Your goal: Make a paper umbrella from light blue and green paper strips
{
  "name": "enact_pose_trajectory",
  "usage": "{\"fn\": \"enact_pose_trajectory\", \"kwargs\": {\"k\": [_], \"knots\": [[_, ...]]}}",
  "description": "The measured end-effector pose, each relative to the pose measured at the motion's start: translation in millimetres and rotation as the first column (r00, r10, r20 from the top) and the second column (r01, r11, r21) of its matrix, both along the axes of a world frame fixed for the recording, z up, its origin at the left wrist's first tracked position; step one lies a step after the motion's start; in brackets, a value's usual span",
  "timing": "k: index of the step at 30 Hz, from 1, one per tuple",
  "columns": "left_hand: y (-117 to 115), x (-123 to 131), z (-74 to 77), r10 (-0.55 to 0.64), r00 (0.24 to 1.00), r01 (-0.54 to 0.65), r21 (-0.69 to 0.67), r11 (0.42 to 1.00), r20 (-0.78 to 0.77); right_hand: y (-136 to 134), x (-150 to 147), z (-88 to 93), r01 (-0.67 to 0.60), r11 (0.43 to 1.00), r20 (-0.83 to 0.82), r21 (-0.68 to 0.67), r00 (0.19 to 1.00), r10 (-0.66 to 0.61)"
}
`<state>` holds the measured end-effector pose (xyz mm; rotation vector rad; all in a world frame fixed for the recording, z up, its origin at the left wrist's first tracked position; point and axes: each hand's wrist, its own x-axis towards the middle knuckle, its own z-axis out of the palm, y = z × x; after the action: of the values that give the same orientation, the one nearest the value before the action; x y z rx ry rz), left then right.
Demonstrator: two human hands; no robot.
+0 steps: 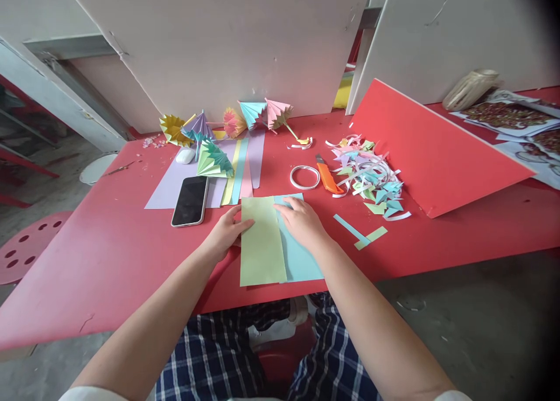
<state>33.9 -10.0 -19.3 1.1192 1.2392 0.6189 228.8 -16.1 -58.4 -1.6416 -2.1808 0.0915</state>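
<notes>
Two hands (225, 232) (301, 220) on two sheets (262, 243) (300, 264), one phone (189, 201), one cutter (328, 177), one red board (431, 150)

A single head-worn camera looks forward and down, close over the table (144, 261), which spans mid-frame; the checked lap (210, 354) sits at bottom centre, pale panels (231, 45) across the top.

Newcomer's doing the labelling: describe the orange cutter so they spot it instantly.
On the red table, find the tilted red board at right, then the paper scraps heaped along its left side. The orange cutter lies just left of that heap, beyond the person's right hand. Its solid orange handle sets it apart from the white ring beside it.
</notes>
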Motion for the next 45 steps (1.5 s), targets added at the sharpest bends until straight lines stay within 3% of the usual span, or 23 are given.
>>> {"fn": "enact_pose_trajectory", "kwargs": {"k": [11, 18, 35, 45], "knots": [[-30, -1, 1.9, 0.014, 0.992, -0.011, 0.020, 1.000, -0.127, -2, 0, 5.4, 0.015, 0.998, 0.027, -0.064, 1.000, -0.013], [-47, -4, 0.5, -0.049, 0.957, 0.072, 0.069, 0.995, -0.286, -2, -1, 5.1, 0.019, 0.998, 0.037, -0.065, 0.999, -0.016], [-50, -9, 1.4, -0.078, 0.960, 0.090, 0.032, 0.995, -0.270, -2, -1, 4.0, 0.014, 0.998, 0.039, -0.061, 0.999, -0.012], [-51, -11, 3.1, -0.143, 0.945, 0.159, 0.030, 0.987, -0.295, -3, -1, 3.1, 0.011, 0.998, 0.039, -0.062, 0.999, -0.009]]}}
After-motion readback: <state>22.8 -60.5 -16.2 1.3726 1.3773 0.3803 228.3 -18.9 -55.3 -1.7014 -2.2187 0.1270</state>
